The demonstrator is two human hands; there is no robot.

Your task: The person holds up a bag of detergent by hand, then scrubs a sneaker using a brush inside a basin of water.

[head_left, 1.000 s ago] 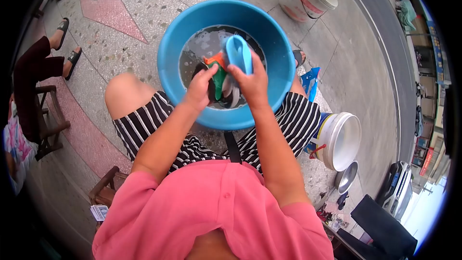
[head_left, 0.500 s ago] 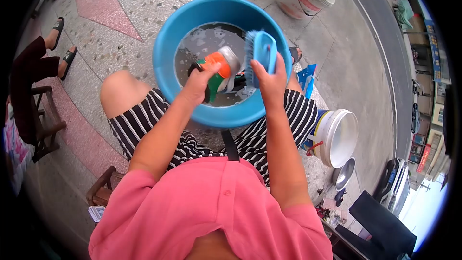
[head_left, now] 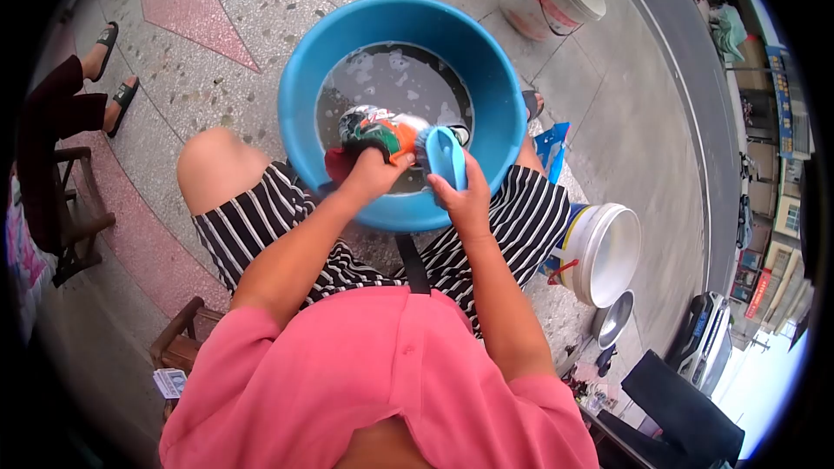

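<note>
A blue plastic basin of murky, sudsy water stands between my knees. My left hand is closed on what looks like a sneaker in orange, green, white and black, held over the water. A light-blue scrub brush is gripped by its handle in my right hand. Its bristles face left and meet the sneaker's right end, which is blurred. Something dark red shows below my left hand. A black-and-white item behind the brush is mostly hidden.
A white bucket stands right of my knee, with a metal bowl below it. Another bucket is at the upper right. A blue packet lies beside my foot. At left, a person's sandalled feet show near a wooden chair.
The sneaker has turned and lowered, its light end no longer pointing up. The brush has moved down and left, from beside the sneaker onto its right end.
</note>
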